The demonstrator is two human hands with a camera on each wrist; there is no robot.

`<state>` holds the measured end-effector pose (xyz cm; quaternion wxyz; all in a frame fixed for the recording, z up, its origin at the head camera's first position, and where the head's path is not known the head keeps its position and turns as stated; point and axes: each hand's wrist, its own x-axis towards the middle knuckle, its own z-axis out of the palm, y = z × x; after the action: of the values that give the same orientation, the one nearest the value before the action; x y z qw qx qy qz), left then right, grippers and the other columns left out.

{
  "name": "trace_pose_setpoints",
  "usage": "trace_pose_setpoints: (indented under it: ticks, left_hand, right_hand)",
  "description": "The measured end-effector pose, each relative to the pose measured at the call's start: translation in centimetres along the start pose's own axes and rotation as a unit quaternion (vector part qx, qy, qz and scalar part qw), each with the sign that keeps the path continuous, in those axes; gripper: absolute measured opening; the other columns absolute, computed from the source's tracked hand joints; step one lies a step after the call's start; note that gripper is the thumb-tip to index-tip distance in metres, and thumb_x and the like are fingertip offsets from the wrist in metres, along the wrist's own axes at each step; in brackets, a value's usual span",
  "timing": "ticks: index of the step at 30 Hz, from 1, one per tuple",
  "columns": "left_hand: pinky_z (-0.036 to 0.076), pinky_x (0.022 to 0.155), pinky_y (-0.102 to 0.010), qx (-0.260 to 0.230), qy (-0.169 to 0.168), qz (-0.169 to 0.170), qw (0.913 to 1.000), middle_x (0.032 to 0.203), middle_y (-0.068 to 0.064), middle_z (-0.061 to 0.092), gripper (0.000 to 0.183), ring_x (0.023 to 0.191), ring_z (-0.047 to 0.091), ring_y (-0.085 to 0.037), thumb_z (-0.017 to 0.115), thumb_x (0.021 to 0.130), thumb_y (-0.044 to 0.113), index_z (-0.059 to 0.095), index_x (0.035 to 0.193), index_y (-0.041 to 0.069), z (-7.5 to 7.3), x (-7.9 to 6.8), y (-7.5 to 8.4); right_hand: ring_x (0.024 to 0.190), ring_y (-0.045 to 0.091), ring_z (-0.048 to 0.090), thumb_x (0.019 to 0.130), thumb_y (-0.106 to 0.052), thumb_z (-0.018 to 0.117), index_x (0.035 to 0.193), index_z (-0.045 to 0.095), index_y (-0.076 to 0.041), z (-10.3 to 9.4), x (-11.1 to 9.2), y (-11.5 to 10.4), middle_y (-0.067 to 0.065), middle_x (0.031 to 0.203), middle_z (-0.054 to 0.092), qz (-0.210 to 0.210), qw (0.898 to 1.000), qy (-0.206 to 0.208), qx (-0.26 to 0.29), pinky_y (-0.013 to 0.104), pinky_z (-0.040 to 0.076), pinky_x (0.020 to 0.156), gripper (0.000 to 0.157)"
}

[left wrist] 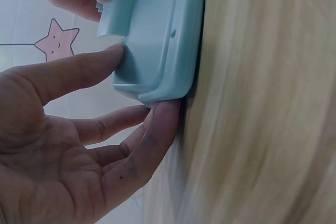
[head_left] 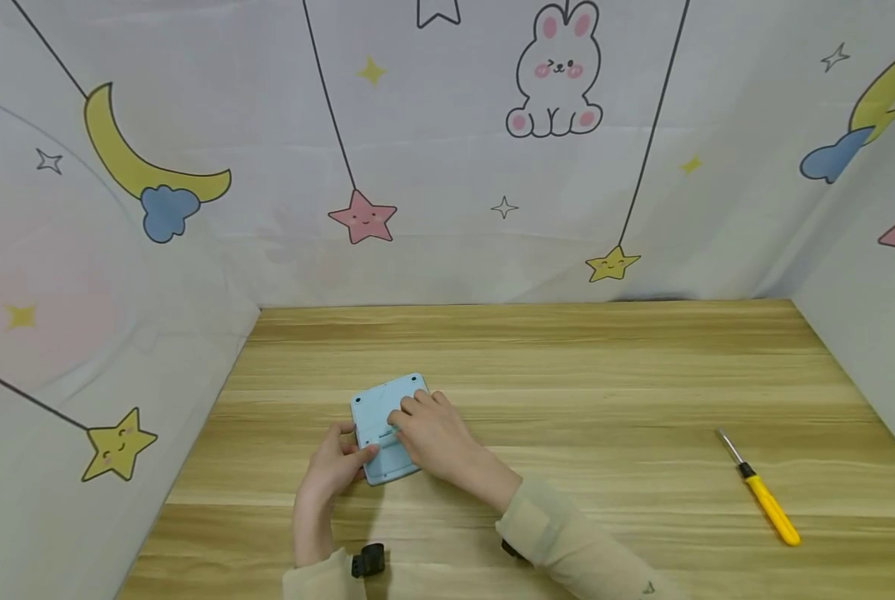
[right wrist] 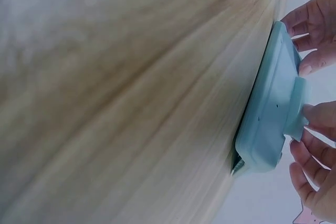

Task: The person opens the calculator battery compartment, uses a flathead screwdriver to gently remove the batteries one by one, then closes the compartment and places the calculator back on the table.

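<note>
A light blue calculator lies face down on the table, its back with dark corner feet and small screw holes turned up. My left hand grips its left edge, thumb on the back and fingers around the side. Over the right part of the back, my right hand pinches the light blue battery cover between thumb and fingers. In the right wrist view the cover stands tilted up from the back. The left thumb tip is close beside the cover in the left wrist view. The calculator's front is hidden.
A screwdriver with a yellow and black handle lies on the right of the wooden table, its tip pointing away. White cloth printed with stars, moons and a rabbit walls the table at the back and both sides.
</note>
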<state>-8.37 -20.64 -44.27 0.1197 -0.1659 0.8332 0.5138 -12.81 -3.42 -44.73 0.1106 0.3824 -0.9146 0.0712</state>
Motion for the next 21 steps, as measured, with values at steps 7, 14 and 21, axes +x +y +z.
trace_pose_setpoints:
  ticks: [7, 14, 21]
  left_hand:
    - [0.056, 0.066, -0.031, 0.003, 0.004, 0.001, 1.0000, 0.096, -0.020, 0.057, 0.053, 0.080, 0.062, -0.022, 0.062, 0.091, 0.009, 0.037, 0.135, -0.007, 0.03, -0.02, 0.04]
    - [0.056, 0.067, -0.032, 0.004, 0.004, -0.001, 1.0000, 0.097, -0.021, 0.057, 0.055, 0.082, 0.063, -0.022, 0.063, 0.091, 0.009, 0.036, 0.136, -0.007, -0.01, 0.01, -0.03]
    - [0.055, 0.066, -0.031, 0.007, 0.003, 0.001, 1.0000, 0.095, -0.020, 0.058, 0.054, 0.079, 0.062, -0.021, 0.062, 0.092, 0.009, 0.036, 0.136, -0.007, -0.05, 0.08, -0.09]
  right_hand:
    - [0.083, 0.011, 0.051, 0.096, -0.028, 0.057, 0.105, 0.069, -0.024, 0.00, -0.04, -0.07, -0.007, 0.094, 0.063, -0.003, 1.000, 0.013, -0.002, 0.024, 0.039, 0.073, 0.015]
    - [0.085, 0.011, 0.053, 0.097, -0.027, 0.057, 0.104, 0.069, -0.024, -0.15, -0.05, -0.20, -0.008, 0.094, 0.064, -0.005, 1.000, 0.015, -0.005, 0.025, 0.040, 0.075, 0.015]
    - [0.082, 0.010, 0.054, 0.096, -0.025, 0.058, 0.100, 0.070, -0.024, -0.11, 0.03, -0.06, -0.008, 0.092, 0.065, -0.004, 1.000, 0.031, -0.005, 0.025, 0.040, 0.074, 0.013]
